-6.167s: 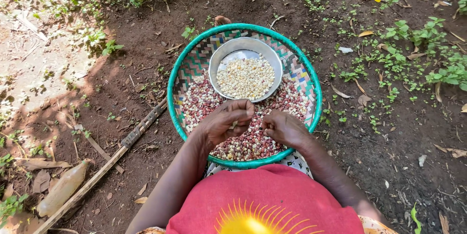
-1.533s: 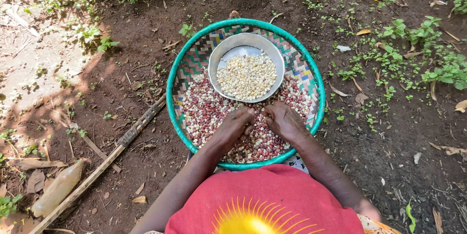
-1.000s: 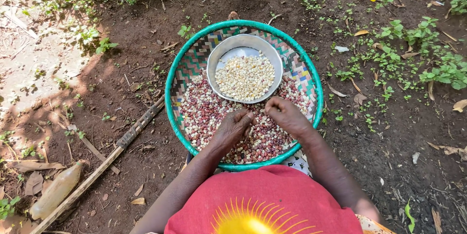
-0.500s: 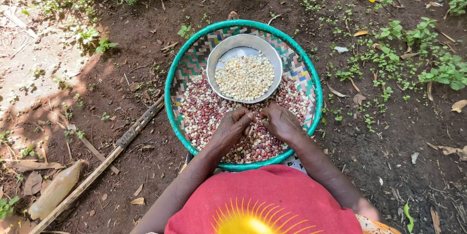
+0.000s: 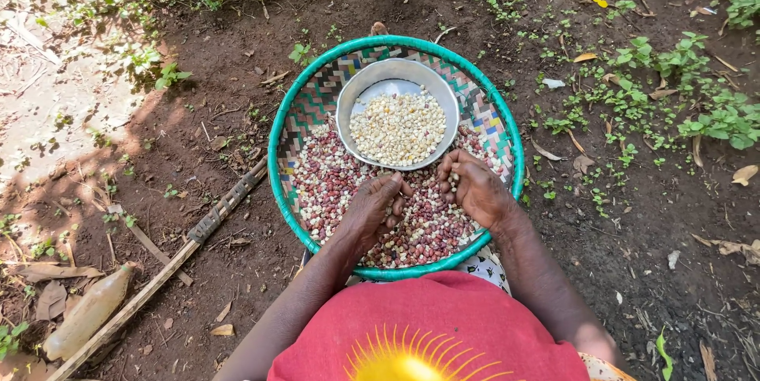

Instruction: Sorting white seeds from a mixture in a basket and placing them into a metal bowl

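Observation:
A round woven tray with a green rim (image 5: 279, 123) rests on my lap, covered with mixed red and pale kernels (image 5: 332, 187). A metal bowl (image 5: 349, 101) of pale kernels (image 5: 398, 127) sits in the tray's far half. My left hand (image 5: 370, 211) lies palm down on the mixed kernels, fingers curled. My right hand (image 5: 475, 187) is just below the bowl's near rim, fingers cupped around a few pale kernels.
Bare brown earth surrounds me. A long stick (image 5: 170, 258) lies on the ground to the left, with a dirty plastic bottle (image 5: 85, 314) near its lower end. Small green plants (image 5: 681, 104) and dry leaves grow on the right.
Both hands have kept picking through the mixed kernels. My right hand has risen from the tray's middle towards the bowl's near rim; the left has stayed low on the kernels.

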